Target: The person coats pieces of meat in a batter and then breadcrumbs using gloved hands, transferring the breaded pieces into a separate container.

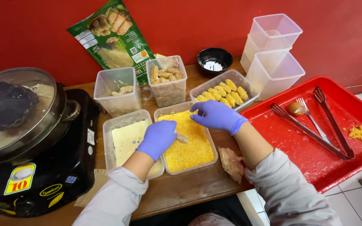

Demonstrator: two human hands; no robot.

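Both my hands wear purple gloves. My left hand [158, 138] holds a small pale piece of food [182, 138] over a clear container of yellow breadcrumbs [188, 144]. My right hand [216, 115] rests over the far edge of the same container, fingers curled near a coated piece. Left of it is a clear container of pale batter [127, 138]. Behind it, a container of breaded pieces [223, 93] sits in rows.
A red tray [315, 155] at right holds metal tongs [315, 125], a fork and crumbs. Stacked empty clear tubs [273, 50], a small black bowl [214, 60], two tubs of raw pieces, a green food bag and a lidded black pot on a cooker [30, 138] surround the wooden table.
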